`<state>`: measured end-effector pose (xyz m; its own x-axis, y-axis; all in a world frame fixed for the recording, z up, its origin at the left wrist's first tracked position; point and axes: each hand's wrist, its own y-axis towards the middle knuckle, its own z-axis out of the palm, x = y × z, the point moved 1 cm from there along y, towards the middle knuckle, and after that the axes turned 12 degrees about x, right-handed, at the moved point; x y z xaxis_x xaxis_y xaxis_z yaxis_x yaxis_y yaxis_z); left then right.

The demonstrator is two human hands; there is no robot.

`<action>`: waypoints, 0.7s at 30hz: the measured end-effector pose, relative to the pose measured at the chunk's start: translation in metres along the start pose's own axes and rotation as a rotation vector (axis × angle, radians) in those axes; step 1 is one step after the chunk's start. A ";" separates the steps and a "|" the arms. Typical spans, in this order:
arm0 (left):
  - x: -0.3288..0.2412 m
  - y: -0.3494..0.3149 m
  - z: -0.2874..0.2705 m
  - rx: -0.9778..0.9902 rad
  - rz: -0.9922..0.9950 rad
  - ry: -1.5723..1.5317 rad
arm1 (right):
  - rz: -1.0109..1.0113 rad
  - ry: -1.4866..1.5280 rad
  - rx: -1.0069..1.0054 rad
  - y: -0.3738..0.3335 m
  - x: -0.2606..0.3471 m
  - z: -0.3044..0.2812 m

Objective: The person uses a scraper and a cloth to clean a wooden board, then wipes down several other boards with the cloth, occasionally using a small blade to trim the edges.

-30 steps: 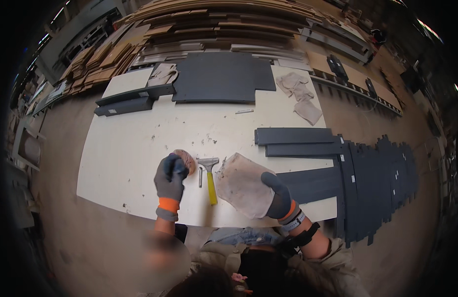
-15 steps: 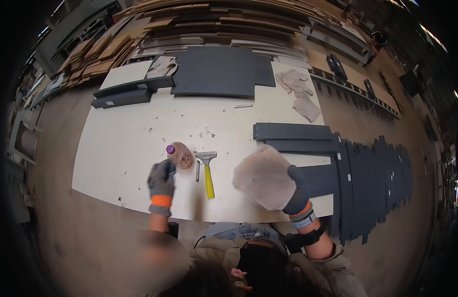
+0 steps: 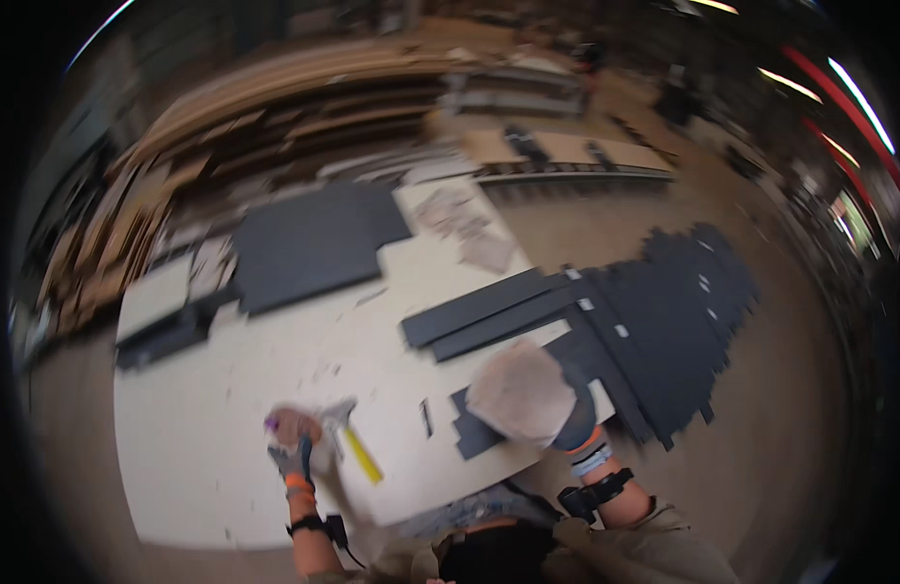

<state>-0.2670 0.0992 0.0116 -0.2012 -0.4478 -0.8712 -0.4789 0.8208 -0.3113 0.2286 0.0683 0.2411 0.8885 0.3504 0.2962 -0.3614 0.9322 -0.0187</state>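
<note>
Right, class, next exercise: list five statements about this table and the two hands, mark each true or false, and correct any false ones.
1. The right hand holds a pale cloth. True.
2. The left hand grips the scraper. False: the yellow-handled scraper lies on the table.
3. The left hand is close to a purple-capped bottle. True.
4. The boards on the table's right side are red. False: those boards are dark grey.
5. Another cloth lies toward the table's far side. True.

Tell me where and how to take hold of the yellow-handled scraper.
Best to grip the scraper around its long, slim yellow handle, probably coming from the near right: the handle slants that way, while the wide metal head points away, with the bottle and left hand to the scraper's left.
</note>
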 end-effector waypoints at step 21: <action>-0.238 -0.107 0.052 0.683 0.764 0.071 | -0.355 -0.058 0.087 -0.035 0.000 0.026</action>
<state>-0.1229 0.1363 0.2323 -0.3090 0.2770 -0.9099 0.3819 0.9123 0.1480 0.2344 0.0331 0.2664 0.9463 -0.0016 0.3233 -0.0582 0.9828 0.1751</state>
